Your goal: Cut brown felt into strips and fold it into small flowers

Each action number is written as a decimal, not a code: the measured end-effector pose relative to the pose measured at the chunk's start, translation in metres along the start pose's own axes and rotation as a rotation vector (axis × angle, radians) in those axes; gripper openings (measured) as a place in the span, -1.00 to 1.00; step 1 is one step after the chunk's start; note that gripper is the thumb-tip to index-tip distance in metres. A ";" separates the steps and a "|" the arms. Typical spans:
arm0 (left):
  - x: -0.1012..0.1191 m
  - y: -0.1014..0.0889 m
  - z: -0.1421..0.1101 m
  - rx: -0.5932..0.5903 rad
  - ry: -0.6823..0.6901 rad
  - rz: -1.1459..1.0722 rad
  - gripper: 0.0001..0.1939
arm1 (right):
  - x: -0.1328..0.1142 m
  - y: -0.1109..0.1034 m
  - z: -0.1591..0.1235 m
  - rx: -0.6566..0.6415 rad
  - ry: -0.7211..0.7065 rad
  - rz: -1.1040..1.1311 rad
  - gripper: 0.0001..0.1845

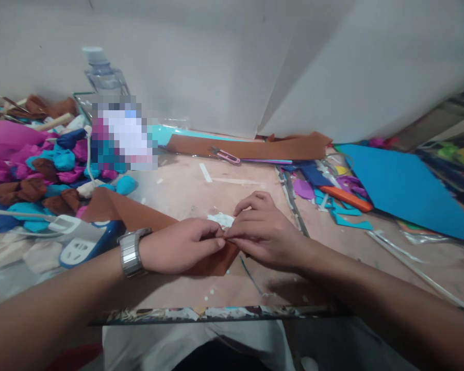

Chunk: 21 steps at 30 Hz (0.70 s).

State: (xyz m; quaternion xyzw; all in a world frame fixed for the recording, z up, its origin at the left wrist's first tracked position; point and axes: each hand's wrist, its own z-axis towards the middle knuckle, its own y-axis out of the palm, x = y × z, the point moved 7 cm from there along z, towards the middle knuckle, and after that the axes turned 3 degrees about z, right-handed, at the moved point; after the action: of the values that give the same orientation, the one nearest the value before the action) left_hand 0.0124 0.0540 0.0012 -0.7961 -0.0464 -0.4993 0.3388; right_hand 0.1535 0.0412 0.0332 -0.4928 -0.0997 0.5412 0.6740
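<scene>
A long strip of brown paper or fabric (139, 214) runs from the left pile to the middle of the table, its near end folded under my hands. My left hand (185, 245), with a metal watch on the wrist, is closed on the strip's end, thumb and forefinger pinching its edge. Meeting it fingertip to fingertip, my right hand (265, 232) pinches the same edge from the other side. What lies between the fingertips is mostly hidden. Just beyond the hands is a white patch (220, 220) on the tabletop.
Crumpled coloured pieces (58, 159) heap up at left, beside a white and blue power strip (85, 237). Thread snips (226, 155) lie on another brown strip (286, 149) at the back. An orange-handled cutter (346, 198) and a blue sheet (406, 185) are at right. A clear bottle (104, 74) stands behind.
</scene>
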 end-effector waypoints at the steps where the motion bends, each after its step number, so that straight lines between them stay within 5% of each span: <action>1: -0.001 -0.001 0.000 0.016 0.000 0.004 -0.66 | -0.001 0.000 0.000 0.000 -0.003 0.002 -0.89; 4: -0.002 -0.002 0.001 0.044 -0.005 0.032 -0.55 | -0.001 0.000 0.001 -0.009 0.004 0.003 -0.89; 21: -0.001 -0.003 0.003 0.076 0.005 0.008 -0.62 | 0.001 0.001 0.000 -0.027 0.026 0.000 -0.90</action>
State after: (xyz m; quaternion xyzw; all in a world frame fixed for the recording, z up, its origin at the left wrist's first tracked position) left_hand 0.0131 0.0582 0.0009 -0.7815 -0.0613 -0.4980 0.3708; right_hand 0.1529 0.0418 0.0323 -0.5090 -0.0984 0.5334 0.6684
